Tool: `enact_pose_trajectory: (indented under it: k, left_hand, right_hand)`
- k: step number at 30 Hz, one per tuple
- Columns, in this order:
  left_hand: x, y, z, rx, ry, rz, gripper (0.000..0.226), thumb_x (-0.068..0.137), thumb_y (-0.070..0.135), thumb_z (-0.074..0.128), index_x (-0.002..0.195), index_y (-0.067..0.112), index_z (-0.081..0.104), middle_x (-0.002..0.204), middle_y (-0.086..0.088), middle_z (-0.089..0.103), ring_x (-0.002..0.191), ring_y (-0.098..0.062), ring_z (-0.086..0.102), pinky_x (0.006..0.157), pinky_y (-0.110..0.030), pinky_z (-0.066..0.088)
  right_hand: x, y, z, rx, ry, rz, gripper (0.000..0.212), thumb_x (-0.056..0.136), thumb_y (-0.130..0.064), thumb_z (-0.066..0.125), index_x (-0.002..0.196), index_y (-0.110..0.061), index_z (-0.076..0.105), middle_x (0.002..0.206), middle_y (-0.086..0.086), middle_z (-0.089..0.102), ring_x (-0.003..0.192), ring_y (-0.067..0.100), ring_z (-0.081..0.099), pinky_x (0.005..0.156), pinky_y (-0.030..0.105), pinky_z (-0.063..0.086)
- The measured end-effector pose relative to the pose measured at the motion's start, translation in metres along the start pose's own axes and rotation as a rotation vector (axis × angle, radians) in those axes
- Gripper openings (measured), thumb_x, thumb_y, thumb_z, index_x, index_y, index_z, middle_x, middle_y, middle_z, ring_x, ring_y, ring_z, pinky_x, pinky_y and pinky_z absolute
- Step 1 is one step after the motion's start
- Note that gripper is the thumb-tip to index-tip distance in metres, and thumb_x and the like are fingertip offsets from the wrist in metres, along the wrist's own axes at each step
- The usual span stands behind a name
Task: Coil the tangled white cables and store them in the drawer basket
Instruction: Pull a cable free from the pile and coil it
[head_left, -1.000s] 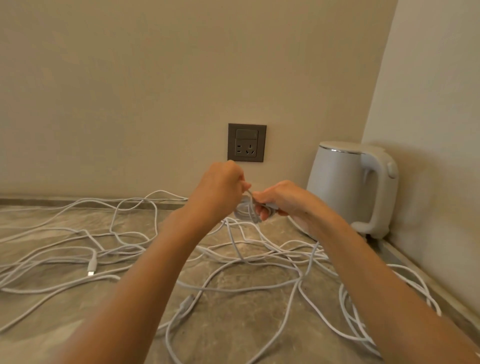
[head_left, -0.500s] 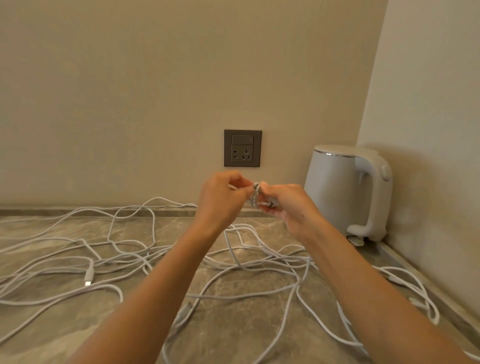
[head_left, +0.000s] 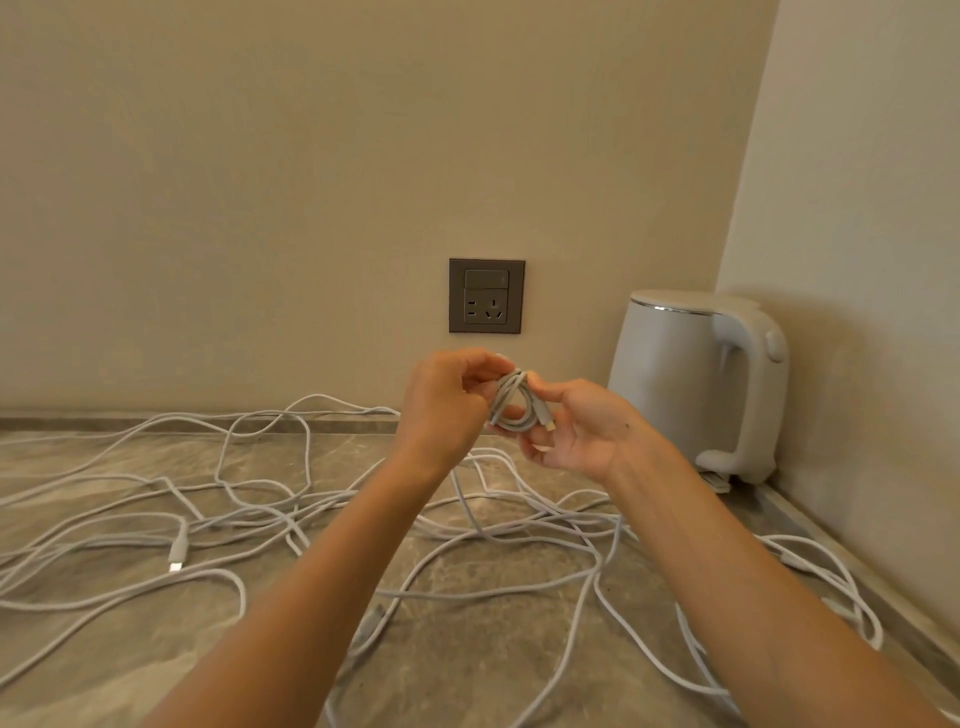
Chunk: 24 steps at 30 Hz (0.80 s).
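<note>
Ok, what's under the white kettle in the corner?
The kettle stands on the stone counter. A pale piece, perhaps its base, pokes out under the handle. Anything else beneath is hidden by the kettle's body.

Bare forearms (head_left: 332, 571), bare left grip (head_left: 441, 410), bare right grip (head_left: 576, 434)

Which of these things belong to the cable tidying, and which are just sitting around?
Job: small cable coil, held by left hand and right hand; loose white cables on the countertop.
Lying about: white kettle; wall socket.
</note>
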<state>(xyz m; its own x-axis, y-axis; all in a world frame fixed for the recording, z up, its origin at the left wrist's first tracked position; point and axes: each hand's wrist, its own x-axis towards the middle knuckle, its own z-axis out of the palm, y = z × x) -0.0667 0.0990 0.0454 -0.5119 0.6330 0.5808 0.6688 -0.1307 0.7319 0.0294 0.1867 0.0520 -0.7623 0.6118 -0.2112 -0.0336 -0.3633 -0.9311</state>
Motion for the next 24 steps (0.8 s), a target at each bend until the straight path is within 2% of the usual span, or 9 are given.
enact_pose_trajectory:
  k: [1, 3, 6, 10, 12, 15, 17, 20, 24]
  left_hand:
    - [-0.001, 0.000, 0.001, 0.027, 0.015, 0.014, 0.026, 0.080, -0.011, 0.057, 0.096, 0.005, 0.070, 0.086, -0.004, 0.068, 0.077, -0.010, 0.063, 0.070, -0.012, 0.050]
    - [-0.001, 0.000, 0.002, 0.037, 0.037, 0.019, 0.023, 0.079, -0.010, 0.059, 0.091, 0.007, 0.069, 0.084, -0.004, 0.069, 0.076, -0.012, 0.064, 0.070, -0.017, 0.052]
    - [0.000, -0.002, 0.001, 0.050, 0.088, -0.004, 0.015, 0.078, -0.004, 0.065, 0.085, 0.010, 0.065, 0.083, -0.006, 0.071, 0.076, -0.015, 0.067, 0.072, -0.031, 0.056]
    - [-0.002, -0.005, 0.002, 0.030, 0.162, 0.094, 0.026, 0.075, -0.008, 0.064, 0.079, 0.016, 0.074, 0.074, -0.001, 0.072, 0.069, -0.020, 0.068, 0.066, -0.044, 0.057]
    - [-0.003, -0.008, 0.004, 0.056, 0.177, 0.117, 0.027, 0.077, -0.007, 0.064, 0.081, 0.018, 0.075, 0.076, -0.005, 0.072, 0.070, -0.024, 0.067, 0.066, -0.046, 0.056]
    - [-0.005, -0.009, 0.007, 0.149, 0.165, 0.228, 0.014, 0.077, -0.006, 0.065, 0.084, 0.004, 0.073, 0.086, -0.010, 0.063, 0.075, -0.028, 0.061, 0.065, -0.048, 0.053]
    - [-0.006, -0.008, 0.009, 0.188, 0.130, 0.295, 0.012, 0.080, -0.004, 0.063, 0.087, 0.000, 0.072, 0.086, -0.008, 0.055, 0.074, -0.027, 0.056, 0.064, -0.048, 0.051]
    - [-0.005, -0.006, 0.008, 0.191, 0.103, 0.265, 0.019, 0.085, 0.002, 0.058, 0.097, 0.003, 0.072, 0.083, -0.005, 0.054, 0.074, -0.022, 0.055, 0.069, -0.046, 0.050]
    - [-0.006, -0.008, 0.006, 0.263, 0.059, 0.334, 0.021, 0.076, 0.009, 0.071, 0.096, 0.007, 0.073, 0.080, -0.011, 0.060, 0.070, -0.025, 0.058, 0.065, -0.047, 0.053]
  right_hand:
    - [0.000, 0.000, 0.000, -0.040, -0.004, 0.000, 0.018, 0.098, -0.022, 0.045, 0.089, -0.015, 0.059, 0.081, 0.008, 0.065, 0.079, 0.024, 0.064, 0.063, 0.027, 0.040]
    - [0.001, 0.002, -0.001, -0.058, 0.001, -0.017, 0.019, 0.099, -0.023, 0.045, 0.088, -0.018, 0.059, 0.076, 0.006, 0.065, 0.075, 0.022, 0.064, 0.064, 0.026, 0.036]
    - [0.003, 0.005, 0.000, -0.033, -0.018, -0.036, 0.022, 0.099, -0.024, 0.043, 0.089, -0.016, 0.061, 0.070, 0.006, 0.068, 0.075, 0.025, 0.065, 0.060, 0.024, 0.038]
    - [0.003, 0.003, 0.003, -0.013, -0.020, -0.044, 0.022, 0.099, -0.024, 0.043, 0.090, -0.013, 0.060, 0.067, 0.008, 0.069, 0.073, 0.026, 0.066, 0.058, 0.024, 0.040]
    - [0.002, 0.003, 0.003, 0.008, -0.010, -0.040, 0.022, 0.099, -0.023, 0.043, 0.088, -0.013, 0.060, 0.066, 0.009, 0.069, 0.071, 0.027, 0.066, 0.059, 0.024, 0.040]
    - [0.000, 0.003, 0.004, 0.056, 0.014, -0.028, 0.025, 0.099, -0.021, 0.043, 0.084, -0.010, 0.059, 0.059, 0.011, 0.067, 0.055, 0.025, 0.066, 0.062, 0.026, 0.040]
    - [0.001, 0.002, 0.003, 0.097, 0.044, -0.029, 0.024, 0.099, -0.020, 0.044, 0.082, -0.008, 0.057, 0.055, 0.011, 0.065, 0.052, 0.025, 0.064, 0.063, 0.027, 0.039]
    - [0.003, 0.000, -0.001, 0.135, 0.074, -0.043, 0.023, 0.097, -0.019, 0.047, 0.080, -0.008, 0.058, 0.053, 0.010, 0.064, 0.044, 0.022, 0.063, 0.064, 0.028, 0.040]
    - [0.005, 0.001, -0.002, 0.162, 0.092, -0.027, 0.020, 0.096, -0.017, 0.051, 0.081, -0.006, 0.058, 0.068, 0.011, 0.061, 0.059, 0.019, 0.056, 0.064, 0.029, 0.043]
